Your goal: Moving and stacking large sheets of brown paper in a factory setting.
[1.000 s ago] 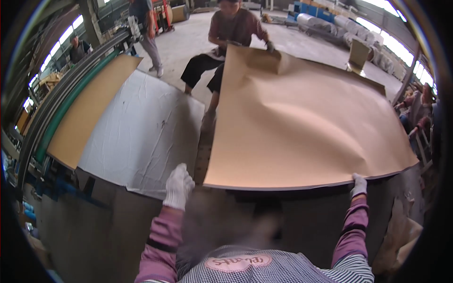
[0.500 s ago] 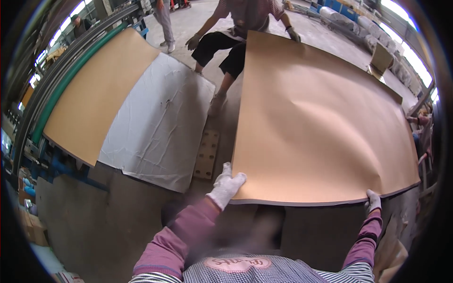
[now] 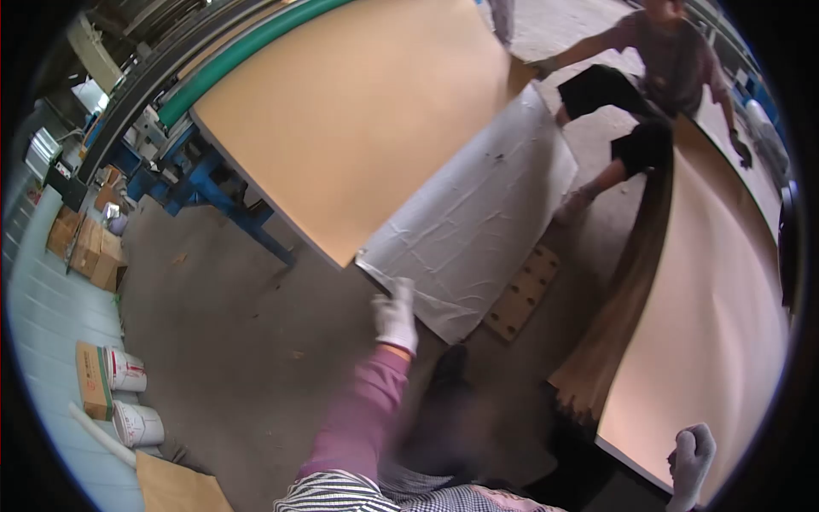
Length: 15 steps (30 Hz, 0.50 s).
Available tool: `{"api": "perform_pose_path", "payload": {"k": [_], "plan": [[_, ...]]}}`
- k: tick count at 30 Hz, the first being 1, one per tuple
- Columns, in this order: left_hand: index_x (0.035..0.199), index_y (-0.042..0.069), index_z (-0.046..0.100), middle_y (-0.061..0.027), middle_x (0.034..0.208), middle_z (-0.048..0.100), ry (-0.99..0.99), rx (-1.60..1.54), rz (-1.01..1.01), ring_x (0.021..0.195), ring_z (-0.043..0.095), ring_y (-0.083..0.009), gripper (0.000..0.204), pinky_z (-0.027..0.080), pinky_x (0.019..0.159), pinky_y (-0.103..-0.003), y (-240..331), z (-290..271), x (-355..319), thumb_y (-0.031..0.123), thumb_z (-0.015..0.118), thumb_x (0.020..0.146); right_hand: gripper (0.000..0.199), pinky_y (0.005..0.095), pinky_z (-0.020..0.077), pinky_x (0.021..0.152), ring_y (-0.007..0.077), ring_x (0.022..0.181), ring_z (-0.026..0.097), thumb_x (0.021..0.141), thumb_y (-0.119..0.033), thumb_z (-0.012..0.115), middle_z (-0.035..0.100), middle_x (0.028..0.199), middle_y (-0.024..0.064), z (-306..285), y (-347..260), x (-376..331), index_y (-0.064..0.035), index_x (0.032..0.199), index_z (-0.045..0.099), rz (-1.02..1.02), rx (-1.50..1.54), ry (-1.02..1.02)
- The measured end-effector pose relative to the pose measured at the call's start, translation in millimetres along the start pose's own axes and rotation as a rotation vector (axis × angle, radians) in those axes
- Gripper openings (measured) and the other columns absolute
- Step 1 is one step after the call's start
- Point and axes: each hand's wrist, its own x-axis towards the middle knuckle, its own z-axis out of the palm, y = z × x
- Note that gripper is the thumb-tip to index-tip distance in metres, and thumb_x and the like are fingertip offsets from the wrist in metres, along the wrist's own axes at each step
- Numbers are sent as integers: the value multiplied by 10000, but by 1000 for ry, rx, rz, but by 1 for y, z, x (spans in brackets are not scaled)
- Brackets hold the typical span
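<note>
In a white glove, my left hand (image 3: 395, 317) reaches forward with fingers apart, at the near edge of a wrinkled silver-white sheet (image 3: 482, 205); whether it touches is unclear. That sheet lies alongside a tan sheet (image 3: 367, 111) resting by the machine. On the right, my gloved right hand (image 3: 693, 461) is closed, over the near edge of a large bent tan sheet (image 3: 717, 316). What its fingers hold, if anything, is hidden. A co-worker (image 3: 674, 77) in dark gloves stands between the sheets, one hand by the left tan sheet's far edge, the other beside the right sheet.
A machine with a green roller (image 3: 247, 53) and blue frame (image 3: 213, 188) runs along the left. White buckets (image 3: 138, 425) and cardboard boxes (image 3: 94, 252) line the left wall. A perforated board (image 3: 522, 294) lies on the floor between the sheets. Another person's leg shows at the top.
My view has turned left. My left hand has let go of the right tan sheet and moved to the silver-white sheet. The right tan sheet now bends more, with its underside showing.
</note>
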Motion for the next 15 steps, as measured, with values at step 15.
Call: {"api": "perform_pose_path", "payload": {"k": [15], "plan": [[983,43,592,-94,923,637,-616,-786,-278,832,637,-227,190,562,661,-422,16,-56,117,144,599,822,56,268,424,465,143,503,558,760,-14,549,545,566,72,67,-67,-34,12,751,597,-85,128,-52]]}}
